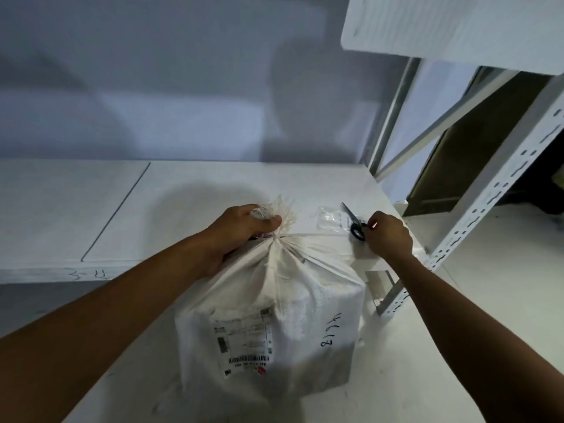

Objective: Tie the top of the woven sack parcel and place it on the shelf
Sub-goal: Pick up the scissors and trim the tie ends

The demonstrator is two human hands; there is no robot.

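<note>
Sack: I see the woven sack parcel [271, 325] standing upright on the white table [189, 190], its neck bunched and frayed.
Left hand: my left hand [244, 227] is clenched around the gathered neck.
Right hand: my right hand [387, 235] is at the black scissors [355, 222], pinching something small; possibly a tie end.
Handling: soft cloth, boxy load inside, probably weighty; grip at the neck, support underneath.
Room: the shelf rack [494, 190] stands close on the right; open table lies left.
</note>
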